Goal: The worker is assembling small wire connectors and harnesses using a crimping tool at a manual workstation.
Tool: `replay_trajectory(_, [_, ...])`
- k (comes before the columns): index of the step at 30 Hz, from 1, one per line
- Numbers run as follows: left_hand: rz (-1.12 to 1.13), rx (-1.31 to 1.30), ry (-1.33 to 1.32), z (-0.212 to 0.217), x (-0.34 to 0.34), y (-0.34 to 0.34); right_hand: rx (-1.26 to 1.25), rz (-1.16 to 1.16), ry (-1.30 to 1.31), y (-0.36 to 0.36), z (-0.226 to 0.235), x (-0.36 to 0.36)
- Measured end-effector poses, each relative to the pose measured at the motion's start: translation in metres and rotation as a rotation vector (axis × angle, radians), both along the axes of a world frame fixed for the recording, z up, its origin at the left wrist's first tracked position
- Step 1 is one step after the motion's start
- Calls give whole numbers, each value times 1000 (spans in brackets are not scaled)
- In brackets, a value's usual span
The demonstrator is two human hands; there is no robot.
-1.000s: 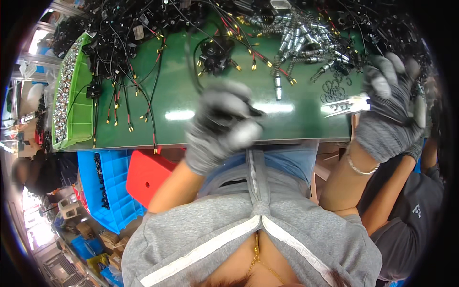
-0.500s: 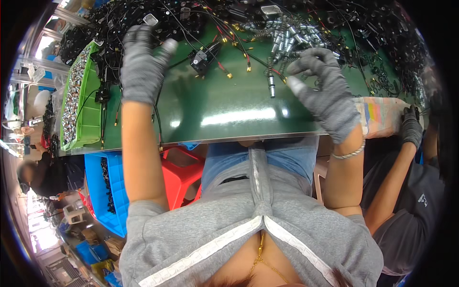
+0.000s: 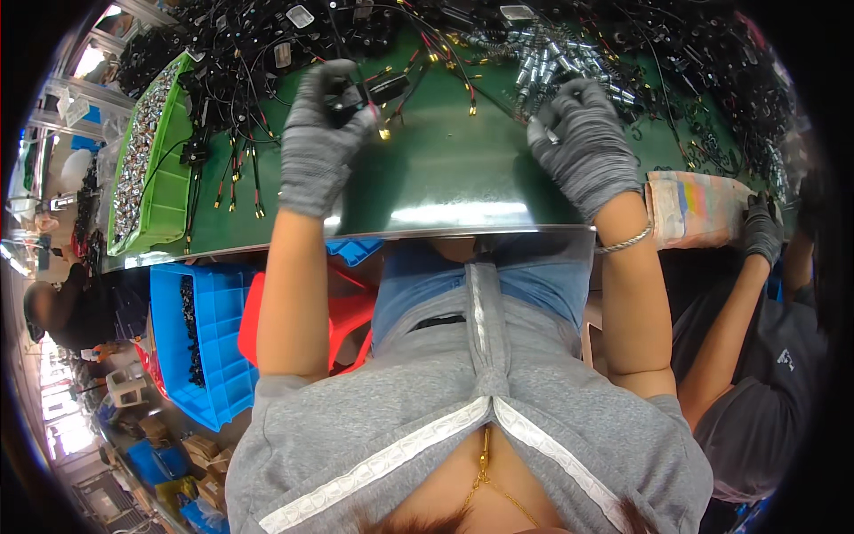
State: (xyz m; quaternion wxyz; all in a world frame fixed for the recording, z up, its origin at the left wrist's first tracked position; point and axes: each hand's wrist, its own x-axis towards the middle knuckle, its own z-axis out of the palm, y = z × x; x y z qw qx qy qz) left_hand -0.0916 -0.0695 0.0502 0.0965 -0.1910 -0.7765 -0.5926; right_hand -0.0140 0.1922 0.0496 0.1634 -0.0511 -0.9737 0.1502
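Both my hands wear grey knit gloves over a green worktable (image 3: 445, 178). My left hand (image 3: 318, 133) grips a small black block with red and black wires ending in gold tips (image 3: 360, 93). My right hand (image 3: 583, 142) is curled at the edge of a heap of small silver metal cylinders (image 3: 551, 62), with one silver cylinder (image 3: 551, 135) pinched between its fingers. A tangle of black wired parts (image 3: 267, 44) covers the table's far side.
A green bin (image 3: 169, 196) of small metal pieces stands at the left. Under the table are a blue crate (image 3: 213, 338) and a red stool (image 3: 342, 311). At the right, another person's gloved hand (image 3: 761, 227) rests by a coloured packet (image 3: 694, 205).
My left hand came in from the far left and closed on the black wired block. My right hand shifted right to the silver cylinders and picked one up.
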Motion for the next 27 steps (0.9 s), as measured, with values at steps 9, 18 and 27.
replay_trajectory(9, [-40,-347,148,25,51,4,-222,8,498,23,9,-11])
replay_trajectory(18, [-118,-467,384,0,60,38,-878,527,12,-26,55,20])
replay_trajectory(27, [-179,-407,312,-4,66,59,200,642,200,-27,100,27])
